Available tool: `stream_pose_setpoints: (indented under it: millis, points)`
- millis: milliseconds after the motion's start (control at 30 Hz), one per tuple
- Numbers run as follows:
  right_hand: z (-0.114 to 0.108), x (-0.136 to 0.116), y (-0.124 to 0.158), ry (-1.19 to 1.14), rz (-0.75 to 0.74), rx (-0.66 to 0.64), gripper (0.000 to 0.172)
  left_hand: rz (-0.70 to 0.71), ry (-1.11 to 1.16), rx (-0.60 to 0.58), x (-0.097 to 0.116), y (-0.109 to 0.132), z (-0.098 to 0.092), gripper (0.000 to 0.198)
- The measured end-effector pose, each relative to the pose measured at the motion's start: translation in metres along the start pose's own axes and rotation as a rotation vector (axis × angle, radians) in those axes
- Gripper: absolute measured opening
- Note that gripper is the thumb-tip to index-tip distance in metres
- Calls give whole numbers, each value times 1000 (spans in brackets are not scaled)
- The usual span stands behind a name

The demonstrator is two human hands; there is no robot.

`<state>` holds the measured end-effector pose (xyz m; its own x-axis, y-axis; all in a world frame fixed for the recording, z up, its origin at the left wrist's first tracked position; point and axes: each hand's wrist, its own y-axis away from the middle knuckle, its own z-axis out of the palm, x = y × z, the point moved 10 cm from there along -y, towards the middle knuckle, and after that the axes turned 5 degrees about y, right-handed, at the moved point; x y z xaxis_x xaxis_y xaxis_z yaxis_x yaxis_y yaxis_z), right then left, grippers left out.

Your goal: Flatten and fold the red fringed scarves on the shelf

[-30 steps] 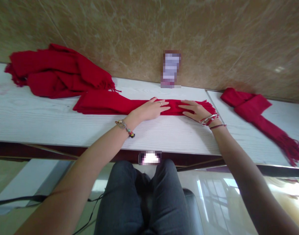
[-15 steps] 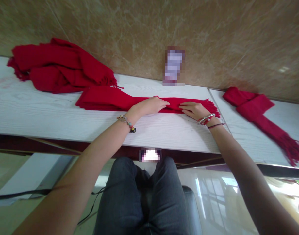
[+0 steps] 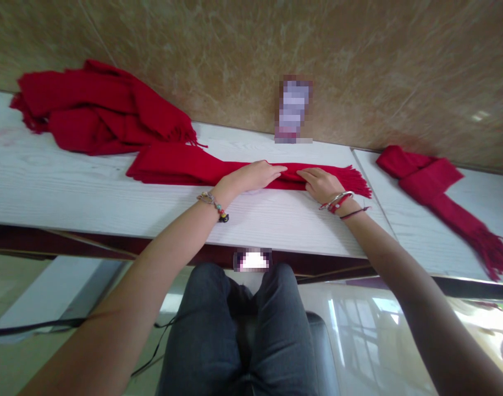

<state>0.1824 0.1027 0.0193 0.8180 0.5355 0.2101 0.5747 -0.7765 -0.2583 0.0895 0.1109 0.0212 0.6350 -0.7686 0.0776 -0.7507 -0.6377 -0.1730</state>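
Here, scarf (image 3: 205,168) on tabletop (image 3: 276,225), marbled wall (image 3: 235,55).

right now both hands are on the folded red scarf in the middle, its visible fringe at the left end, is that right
No: in the head view, the visible fringe is at the right end. The left hand and right hand are on the folded red scarf in the middle.

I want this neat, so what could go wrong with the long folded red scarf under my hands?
The long, folded red fabric scarf could loosen at its wide left end, as your bare left hand and bare right hand rest further right. That end might also snag the adjacent crumpled red fringed scarf.
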Motion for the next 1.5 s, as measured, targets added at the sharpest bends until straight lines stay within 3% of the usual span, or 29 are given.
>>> stream_pose_setpoints:
  millis: [233, 533, 667, 833, 1033, 1300, 1500]
  points:
    - [-11, 19, 10, 79, 138, -13, 39, 54, 52, 36, 6, 3, -9, 38]
    - [-16, 22, 12, 136, 67, 92, 28, 44, -29, 176, -1, 3, -26, 19]
    - [-18, 20, 12, 152, 22, 127, 30, 56, -45, 146, -1, 2, -25, 18]
    - [-13, 20, 14, 146, -17, 60, 32, 77, -84, 84, 4, 3, -20, 17]
    - [-19, 35, 20, 192, 50, 97, 35, 95, -41, 72, 8, 5, -15, 24]
    - [-12, 46, 19, 105, 84, 63, 27, 119, 70, 94, 4, 1, -12, 23]
    - [-2, 52, 23, -144, -36, 11, 27, 156, 32, 92, 8, 3, -14, 24]
